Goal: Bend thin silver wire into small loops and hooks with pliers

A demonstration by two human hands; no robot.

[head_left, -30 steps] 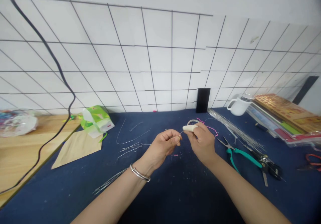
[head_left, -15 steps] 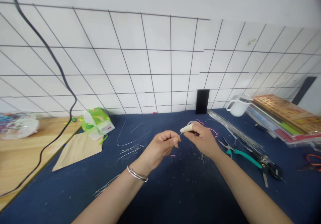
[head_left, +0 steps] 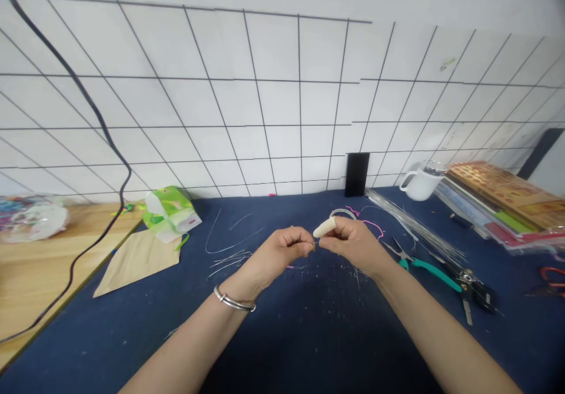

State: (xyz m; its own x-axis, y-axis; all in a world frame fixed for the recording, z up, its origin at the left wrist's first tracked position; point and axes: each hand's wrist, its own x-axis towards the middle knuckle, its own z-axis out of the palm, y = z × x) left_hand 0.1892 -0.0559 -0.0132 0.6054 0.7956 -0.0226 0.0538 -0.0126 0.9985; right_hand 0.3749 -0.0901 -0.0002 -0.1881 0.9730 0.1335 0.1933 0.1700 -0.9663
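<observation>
My left hand [head_left: 282, 250] and my right hand [head_left: 353, 242] meet over the dark blue mat [head_left: 309, 323], fingertips pinched together on a thin wire that is too small to follow. The right index finger wears a cream finger cot [head_left: 324, 227]. A silver bangle [head_left: 233, 301] sits on my left wrist. Just behind the hands lie a small wire coil [head_left: 343, 212] and a pink strand [head_left: 373, 226]. Teal-handled pliers [head_left: 419, 264] rest on the mat right of my right hand.
Loose cut wires [head_left: 232, 244] lie left of the hands and a bundle of long straight wires [head_left: 415, 226] runs to the right. A white mug [head_left: 419, 183], stacked boxes [head_left: 503, 197], black cutters [head_left: 472, 282], a green packet [head_left: 170, 211], brown paper [head_left: 136, 258] and a hanging black cable [head_left: 110, 141] surround the spot.
The hands have drawn closer until their fingertips touch, and the right hand moved slightly left. The view shifted a little.
</observation>
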